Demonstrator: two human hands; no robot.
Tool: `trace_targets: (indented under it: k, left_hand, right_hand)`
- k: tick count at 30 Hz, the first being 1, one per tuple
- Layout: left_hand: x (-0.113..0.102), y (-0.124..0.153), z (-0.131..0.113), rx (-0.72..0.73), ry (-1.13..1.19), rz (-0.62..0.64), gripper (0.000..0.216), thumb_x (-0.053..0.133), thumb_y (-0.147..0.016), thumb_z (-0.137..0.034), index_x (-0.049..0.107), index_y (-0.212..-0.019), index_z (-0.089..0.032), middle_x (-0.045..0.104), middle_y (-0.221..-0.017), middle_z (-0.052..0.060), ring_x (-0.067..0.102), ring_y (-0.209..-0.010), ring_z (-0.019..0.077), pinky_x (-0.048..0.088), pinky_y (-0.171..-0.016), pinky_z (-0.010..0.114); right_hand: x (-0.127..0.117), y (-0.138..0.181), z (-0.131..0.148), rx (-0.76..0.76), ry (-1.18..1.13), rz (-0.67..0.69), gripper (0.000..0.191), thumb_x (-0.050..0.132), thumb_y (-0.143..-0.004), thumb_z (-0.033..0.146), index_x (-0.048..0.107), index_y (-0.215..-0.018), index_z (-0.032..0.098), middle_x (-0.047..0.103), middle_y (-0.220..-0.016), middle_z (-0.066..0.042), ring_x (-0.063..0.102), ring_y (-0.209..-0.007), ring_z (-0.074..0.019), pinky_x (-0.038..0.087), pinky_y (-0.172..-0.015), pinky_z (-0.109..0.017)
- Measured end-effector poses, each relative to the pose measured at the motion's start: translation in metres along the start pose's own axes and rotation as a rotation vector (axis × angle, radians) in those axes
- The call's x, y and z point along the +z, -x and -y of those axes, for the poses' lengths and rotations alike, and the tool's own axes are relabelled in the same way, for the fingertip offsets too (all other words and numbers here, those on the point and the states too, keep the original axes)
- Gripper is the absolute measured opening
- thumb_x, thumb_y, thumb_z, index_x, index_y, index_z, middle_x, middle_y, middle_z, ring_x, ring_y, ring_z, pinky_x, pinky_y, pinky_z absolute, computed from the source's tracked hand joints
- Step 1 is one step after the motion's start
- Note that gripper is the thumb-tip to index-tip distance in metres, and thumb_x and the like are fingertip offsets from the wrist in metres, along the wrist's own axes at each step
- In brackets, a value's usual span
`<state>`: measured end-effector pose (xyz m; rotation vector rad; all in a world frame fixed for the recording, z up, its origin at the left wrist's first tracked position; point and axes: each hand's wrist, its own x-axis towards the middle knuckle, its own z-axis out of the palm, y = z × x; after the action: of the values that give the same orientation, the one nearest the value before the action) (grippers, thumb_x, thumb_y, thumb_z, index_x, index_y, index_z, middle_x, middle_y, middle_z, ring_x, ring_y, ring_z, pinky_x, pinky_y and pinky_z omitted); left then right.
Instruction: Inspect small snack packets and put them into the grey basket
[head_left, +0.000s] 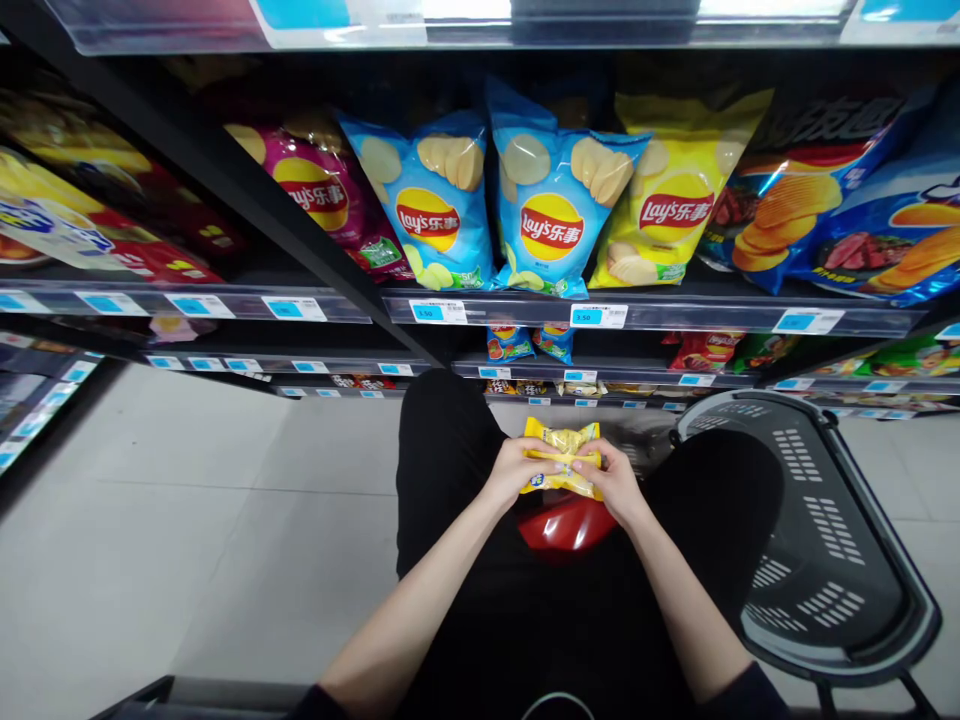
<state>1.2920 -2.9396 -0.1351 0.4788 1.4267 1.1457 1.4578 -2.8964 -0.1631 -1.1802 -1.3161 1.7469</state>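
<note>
Between my knees, a small yellow snack packet with a clear middle part is held level by both hands. My left hand grips its left side, thumb pressed on the near face. On the opposite side, my right hand pinches the packet, its thumb almost meeting the left one. What the packet contains is too small to make out. Just below the hands, a shiny red object rests by my lap, partly covered by my wrists and dark clothing.
Shelves with price labels stand close in front. Blue chip bags, a yellow chip bag and a purple chip bag line the upper shelf. A dark shopping basket sits on the grey floor at my right.
</note>
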Motion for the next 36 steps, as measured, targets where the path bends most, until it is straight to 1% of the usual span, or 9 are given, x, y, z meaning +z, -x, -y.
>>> trace_targets:
  k: [3,7,14,17,22,25,27,30,36]
  left_hand:
    - [0.004,0.001,0.004,0.029,0.017,-0.060,0.011,0.079,-0.051,-0.015,0.070,-0.057,-0.012,0.063,-0.053,0.000,0.057,-0.044,0.0121,0.047,-0.038,0.022]
    - [0.002,0.002,0.001,0.086,0.022,-0.059,0.011,0.078,-0.055,-0.020,0.070,-0.059,-0.012,0.068,-0.076,0.005,0.063,-0.053,0.0145,0.050,-0.037,0.023]
    - [-0.003,0.006,-0.008,0.145,-0.043,0.150,0.010,0.073,-0.060,-0.022,0.076,-0.067,-0.016,0.068,-0.105,0.012,0.067,-0.085,0.0275,0.058,-0.046,0.033]
    - [0.000,0.007,-0.007,0.244,-0.175,0.092,0.007,0.073,-0.063,-0.023,0.076,-0.067,-0.018,0.067,-0.101,0.011,0.064,-0.093,0.0296,0.058,-0.057,0.035]
    - [0.007,0.007,-0.003,0.331,-0.275,-0.120,0.013,0.078,-0.060,-0.020,0.067,-0.053,-0.018,0.063,-0.076,0.004,0.062,-0.090,0.0255,0.050,-0.078,0.034]
    - [0.009,0.006,0.001,0.343,-0.268,-0.207,0.019,0.078,-0.058,-0.017,0.064,-0.070,-0.019,0.061,-0.077,-0.001,0.061,-0.081,0.0192,0.048,-0.076,0.030]
    - [0.010,0.005,0.004,0.349,-0.245,-0.250,0.041,0.078,-0.056,-0.014,0.060,-0.092,-0.020,0.063,-0.087,-0.001,0.062,-0.086,0.0180,0.048,-0.078,0.028]
    - [0.008,0.001,0.005,0.247,-0.135,-0.190,0.067,0.081,-0.053,-0.014,0.052,-0.113,-0.020,0.067,-0.100,0.003,0.064,-0.092,0.0198,0.050,-0.079,0.029]
    - [-0.004,-0.001,-0.004,-0.022,0.029,0.040,0.031,0.081,-0.056,-0.033,0.068,-0.073,-0.010,0.071,-0.066,0.006,0.068,-0.067,0.0227,0.054,-0.067,0.036]
  right_hand:
    - [0.002,0.000,0.000,0.004,-0.030,-0.002,0.016,0.077,-0.064,0.034,0.069,-0.070,0.022,0.052,-0.080,-0.001,0.054,-0.069,-0.0175,0.048,-0.055,-0.028]
    - [0.002,-0.002,0.003,-0.016,-0.062,-0.019,0.014,0.078,-0.060,0.033,0.071,-0.065,0.022,0.050,-0.080,-0.001,0.055,-0.075,-0.0184,0.049,-0.065,-0.032]
    - [0.003,-0.001,0.003,-0.057,-0.026,-0.158,0.028,0.072,-0.067,0.039,0.061,-0.049,0.020,0.046,-0.077,-0.001,0.051,-0.076,-0.0183,0.046,-0.072,-0.034]
    - [0.004,0.000,0.001,-0.060,0.032,-0.234,0.034,0.078,-0.060,0.033,0.051,-0.046,0.019,0.043,-0.076,0.000,0.049,-0.071,-0.0162,0.045,-0.066,-0.031]
    - [0.007,0.000,0.001,-0.039,0.056,-0.261,0.033,0.079,-0.060,0.034,0.051,-0.072,0.022,0.050,-0.081,0.000,0.054,-0.069,-0.0166,0.049,-0.056,-0.028]
    - [0.009,0.000,0.001,-0.024,0.026,-0.288,0.052,0.079,-0.059,0.034,0.047,-0.098,0.024,0.054,-0.093,-0.002,0.059,-0.074,-0.0177,0.053,-0.060,-0.030]
    - [0.009,0.001,0.002,0.002,-0.022,-0.301,0.065,0.080,-0.057,0.032,0.045,-0.111,0.024,0.054,-0.099,-0.003,0.062,-0.077,-0.0189,0.055,-0.064,-0.032]
    - [0.007,0.003,0.006,-0.003,-0.059,-0.237,0.057,0.077,-0.063,0.033,0.051,-0.112,0.022,0.056,-0.099,-0.005,0.063,-0.079,-0.0211,0.056,-0.069,-0.036]
    - [0.000,0.004,0.018,-0.110,-0.034,-0.166,0.028,0.076,-0.067,0.031,0.066,-0.091,0.021,0.053,-0.093,-0.003,0.060,-0.080,-0.0193,0.054,-0.071,-0.032]
